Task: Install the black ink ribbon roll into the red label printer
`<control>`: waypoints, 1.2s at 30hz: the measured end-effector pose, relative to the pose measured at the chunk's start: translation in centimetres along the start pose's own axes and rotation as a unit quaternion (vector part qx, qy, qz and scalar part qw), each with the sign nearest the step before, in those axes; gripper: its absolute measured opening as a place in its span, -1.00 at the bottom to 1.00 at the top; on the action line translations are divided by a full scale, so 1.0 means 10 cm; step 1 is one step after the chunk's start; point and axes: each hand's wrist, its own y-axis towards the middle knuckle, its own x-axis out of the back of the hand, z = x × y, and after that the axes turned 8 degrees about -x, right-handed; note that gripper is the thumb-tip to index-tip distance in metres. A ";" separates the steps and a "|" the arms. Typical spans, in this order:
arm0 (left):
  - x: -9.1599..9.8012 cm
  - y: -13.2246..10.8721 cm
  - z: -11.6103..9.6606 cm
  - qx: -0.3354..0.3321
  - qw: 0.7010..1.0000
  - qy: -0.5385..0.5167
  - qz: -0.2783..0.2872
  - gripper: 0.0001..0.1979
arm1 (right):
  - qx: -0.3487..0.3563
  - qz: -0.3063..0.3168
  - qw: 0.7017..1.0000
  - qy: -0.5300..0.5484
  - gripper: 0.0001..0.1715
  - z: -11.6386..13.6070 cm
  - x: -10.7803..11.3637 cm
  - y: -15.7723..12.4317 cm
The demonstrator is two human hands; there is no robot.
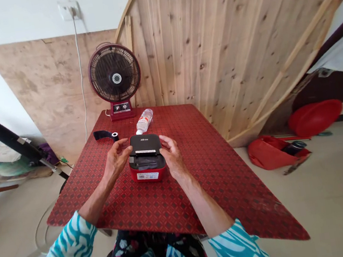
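Note:
A small red and black label printer (148, 166) sits on the table in front of me, with a white label on its near face. Its black lid (144, 143) looks tilted up, and a dark slot shows below it. My left hand (118, 155) is at the lid's left edge, thumb and fingers bent around it. At the right edge, my right hand (171, 152) has its thumb against the lid and its fingers curled along the side. Behind the left hand lies a black ribbon roll (114, 136) with a pale core and a loose strip.
The red patterned table (203, 175) carries a plastic bottle (145, 120) lying behind the printer and a maroon fan (116, 79) at the back left. A wooden panel (211, 46) leans on the wall. On the floor at right are a red bag (267, 153) and red basin (315, 118).

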 end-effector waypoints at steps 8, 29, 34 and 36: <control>-0.15 0.12 0.23 0.184 0.961 -0.206 0.026 -0.34 | -0.090 0.048 0.993 0.067 -0.35 0.06 0.01 -0.03; 0.02 -0.09 0.31 0.212 0.931 -0.286 0.076 -0.41 | -0.081 -0.049 0.992 0.082 -0.44 -0.53 -0.04 -0.22; -0.01 -0.11 0.37 0.210 0.936 -0.275 0.071 -0.40 | -0.085 -0.055 0.991 0.084 -0.45 -0.52 -0.04 -0.23; -0.01 -0.11 0.37 0.208 0.936 -0.274 0.076 -0.38 | -0.083 -0.057 0.991 0.086 -0.45 -0.50 -0.04 -0.23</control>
